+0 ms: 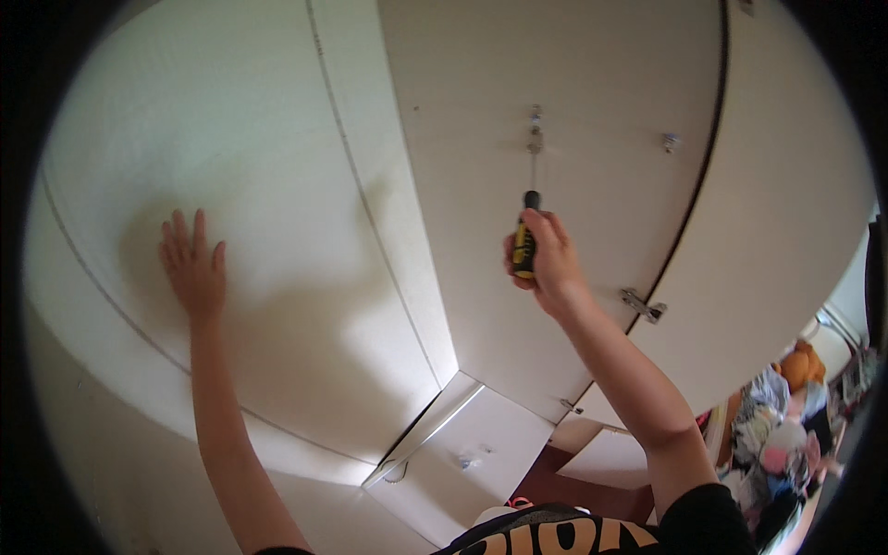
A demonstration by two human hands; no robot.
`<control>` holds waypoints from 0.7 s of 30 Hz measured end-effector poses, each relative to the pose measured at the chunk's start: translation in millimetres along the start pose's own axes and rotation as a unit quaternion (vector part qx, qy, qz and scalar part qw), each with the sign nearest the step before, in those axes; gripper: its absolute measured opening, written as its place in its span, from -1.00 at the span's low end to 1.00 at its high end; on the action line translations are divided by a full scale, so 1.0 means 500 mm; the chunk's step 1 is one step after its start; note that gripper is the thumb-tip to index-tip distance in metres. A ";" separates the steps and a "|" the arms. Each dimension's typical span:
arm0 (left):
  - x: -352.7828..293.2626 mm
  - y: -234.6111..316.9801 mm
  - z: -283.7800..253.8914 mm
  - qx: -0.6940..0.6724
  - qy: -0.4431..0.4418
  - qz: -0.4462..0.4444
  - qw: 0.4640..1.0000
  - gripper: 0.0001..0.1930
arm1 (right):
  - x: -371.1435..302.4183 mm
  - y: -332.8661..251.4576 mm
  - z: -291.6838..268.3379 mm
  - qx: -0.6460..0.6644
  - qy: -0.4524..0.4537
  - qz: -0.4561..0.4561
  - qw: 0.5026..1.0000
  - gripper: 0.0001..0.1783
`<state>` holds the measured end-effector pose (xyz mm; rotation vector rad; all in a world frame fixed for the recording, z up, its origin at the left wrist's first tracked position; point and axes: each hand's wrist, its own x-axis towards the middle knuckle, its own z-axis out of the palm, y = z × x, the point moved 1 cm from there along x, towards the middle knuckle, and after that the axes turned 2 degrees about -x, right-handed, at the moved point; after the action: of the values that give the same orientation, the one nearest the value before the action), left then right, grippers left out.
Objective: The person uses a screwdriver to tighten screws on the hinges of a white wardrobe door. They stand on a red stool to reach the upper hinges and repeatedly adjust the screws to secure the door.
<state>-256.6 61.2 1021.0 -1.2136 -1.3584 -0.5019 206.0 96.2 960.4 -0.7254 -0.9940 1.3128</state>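
Note:
My right hand is wrapped round the black and yellow handle of a screwdriver. Its thin shaft points up, and the tip meets a small metal fitting on the white side panel of a cabinet. Whether the tip sits in a screw is too small to tell. To the left, my left hand lies with fingers spread against the broad white panel, holding nothing. A second small metal fitting is fixed to the side panel, right of the screwdriver.
Metal hinges join the side panel to a white door on the right. Below, a pale rod and a small clear packet lie on the white base. Clothes and an orange-brown plush toy are heaped beyond the door.

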 end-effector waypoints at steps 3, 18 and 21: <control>-0.003 -0.019 0.002 0.021 0.018 0.004 1.000 -0.35 | -0.007 -0.003 0.044 0.009 0.010 -0.018 1.000 -0.66; -0.012 -0.042 0.019 0.018 0.028 0.003 0.999 -0.36 | 0.027 -0.024 0.097 -0.026 0.048 -0.055 0.997 -0.59; -0.018 -0.034 0.025 0.009 0.033 0.007 0.999 -0.37 | 0.038 -0.020 0.093 -0.031 0.060 -0.044 0.997 -0.59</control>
<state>-279.0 62.8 1016.3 -1.1809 -1.2943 -0.5140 168.2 108.9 992.4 -0.7893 -0.9619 1.1534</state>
